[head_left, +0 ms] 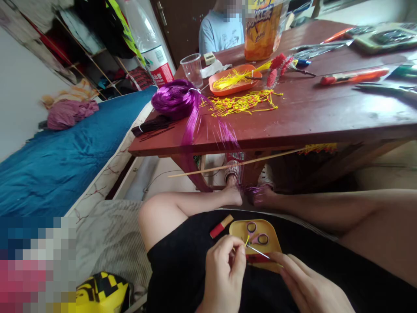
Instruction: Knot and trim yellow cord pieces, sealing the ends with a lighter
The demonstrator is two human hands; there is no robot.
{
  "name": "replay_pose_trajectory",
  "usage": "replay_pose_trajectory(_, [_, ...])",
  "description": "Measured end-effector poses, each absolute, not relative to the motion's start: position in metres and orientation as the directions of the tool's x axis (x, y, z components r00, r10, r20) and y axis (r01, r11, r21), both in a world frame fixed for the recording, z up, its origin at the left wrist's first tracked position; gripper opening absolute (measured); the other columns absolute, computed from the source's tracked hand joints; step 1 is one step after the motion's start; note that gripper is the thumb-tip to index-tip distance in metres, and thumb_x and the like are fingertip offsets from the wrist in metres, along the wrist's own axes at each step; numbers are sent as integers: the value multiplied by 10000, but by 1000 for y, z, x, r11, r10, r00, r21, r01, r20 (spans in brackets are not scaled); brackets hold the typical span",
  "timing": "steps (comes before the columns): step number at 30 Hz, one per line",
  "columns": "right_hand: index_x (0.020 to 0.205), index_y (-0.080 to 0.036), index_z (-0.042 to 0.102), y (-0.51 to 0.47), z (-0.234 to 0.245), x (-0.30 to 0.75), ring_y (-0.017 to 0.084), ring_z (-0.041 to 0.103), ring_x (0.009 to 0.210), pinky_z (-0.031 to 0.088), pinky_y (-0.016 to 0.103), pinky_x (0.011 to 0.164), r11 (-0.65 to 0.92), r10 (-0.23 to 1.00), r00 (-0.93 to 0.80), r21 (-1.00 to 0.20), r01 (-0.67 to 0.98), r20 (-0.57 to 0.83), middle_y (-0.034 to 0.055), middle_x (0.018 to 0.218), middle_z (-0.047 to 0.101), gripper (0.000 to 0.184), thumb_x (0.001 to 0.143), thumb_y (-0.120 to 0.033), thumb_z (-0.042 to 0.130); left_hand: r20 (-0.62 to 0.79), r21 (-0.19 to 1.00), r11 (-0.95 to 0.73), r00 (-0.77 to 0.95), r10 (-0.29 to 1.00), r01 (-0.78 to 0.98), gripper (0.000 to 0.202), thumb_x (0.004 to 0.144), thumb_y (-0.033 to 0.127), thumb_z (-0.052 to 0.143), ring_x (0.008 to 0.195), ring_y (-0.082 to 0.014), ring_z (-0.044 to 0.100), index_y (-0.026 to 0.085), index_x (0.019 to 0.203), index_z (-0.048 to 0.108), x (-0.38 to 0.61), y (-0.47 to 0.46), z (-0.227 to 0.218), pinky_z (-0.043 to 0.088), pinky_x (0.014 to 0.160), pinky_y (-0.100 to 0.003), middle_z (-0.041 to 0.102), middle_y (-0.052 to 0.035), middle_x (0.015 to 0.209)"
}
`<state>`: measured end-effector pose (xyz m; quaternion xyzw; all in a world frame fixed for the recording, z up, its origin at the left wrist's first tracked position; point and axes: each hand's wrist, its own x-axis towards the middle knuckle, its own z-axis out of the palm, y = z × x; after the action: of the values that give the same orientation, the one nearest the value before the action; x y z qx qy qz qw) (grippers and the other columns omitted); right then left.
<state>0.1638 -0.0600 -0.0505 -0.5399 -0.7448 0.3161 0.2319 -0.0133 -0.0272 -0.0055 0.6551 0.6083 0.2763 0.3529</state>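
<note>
Over my lap, my left hand [226, 267] is closed in a pinch on a small yellow strand [246, 240]. My right hand [308, 280] holds a thin silvery metal tool [259, 251], whose tip meets the strand; its exact kind is not clear. Beneath both hands, a yellow tray [270, 227] rests on my black-clothed lap. Inside it lie scissors with pinkish handles [259, 239], their blades partly hidden. A red and gold tube [221, 226] lies beside the tray, near my left hand.
On the red-brown table [293, 126] are a purple fibre bundle [172, 99], yellow stems with red tips [243, 103], an orange tray [216, 89], a clear cup [192, 69] and a red-orange cutter [355, 77]. A thin stick [234, 164] sticks out below the edge. A person [221, 32] sits opposite.
</note>
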Motion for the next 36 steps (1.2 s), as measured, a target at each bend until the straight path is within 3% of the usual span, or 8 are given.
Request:
replay_pose_trajectory(3, [1003,-267,606,-61,-51,160,179,662,655,527,242,587,97,967,-248,-827,554,-53,51,835,686,277,890,-271,353,92,703,-197,188,978,684,177,842,123,410,545,-121,525,164,733,543,-13,-29,-7,386,512,-204,563,-19,648])
replay_pose_trajectory(7, [828,-227,643,-61,-45,143,171,577,589,494,247,572,-315,945,-62,-946,71,-320,35,692,636,348,806,-531,475,190,651,-276,199,961,707,167,838,109,415,519,-114,515,169,748,542,-14,-29,-7,390,502,-200,562,-9,629])
replay_pose_trajectory(10, [757,-201,633,-58,-41,130,109,445,490,416,204,487,-561,828,-166,-785,-264,-536,-35,533,488,379,710,-576,600,132,734,-168,105,986,658,147,843,136,437,516,-106,534,172,756,550,-14,-30,-8,404,492,-181,580,-2,625])
replay_pose_trajectory(14, [689,-177,592,-52,-42,120,68,356,478,332,169,443,-641,766,-362,-585,-497,-532,-58,547,398,377,681,-549,656,83,747,-186,188,979,638,154,834,136,438,539,-115,549,169,734,550,-10,-34,-14,408,498,-186,584,-16,633])
replay_pose_trajectory(22, [797,-215,619,-43,-39,134,86,349,494,337,190,485,-505,863,-221,-763,-404,-454,-55,529,419,288,760,-500,605,21,793,-241,371,928,559,177,845,265,438,784,-176,603,203,868,602,-21,-22,-12,454,728,-263,662,-36,821])
replay_pose_trajectory(26, [748,-216,634,-35,-33,156,107,400,585,354,185,535,-421,905,-81,-852,-309,-418,-28,611,497,240,788,-450,594,-222,581,79,64,973,810,168,814,171,446,973,-216,559,182,926,572,-44,14,-41,404,879,-337,632,-82,979])
replay_pose_trajectory(30, [808,-241,643,-31,-32,167,112,371,556,340,190,504,-413,908,-75,-850,-327,-412,-32,603,490,202,795,-435,591,-298,529,149,19,954,835,207,595,29,585,830,-262,607,168,748,573,-50,36,-76,440,796,-370,636,-83,795])
replay_pose_trajectory(36, [721,-219,630,-32,-18,166,118,366,551,340,199,506,-426,902,-90,-842,-331,-422,-24,580,487,283,764,-496,593,-115,618,225,-197,974,754,269,866,176,260,701,-196,566,130,1041,459,-54,21,-32,456,673,-311,557,-71,769])
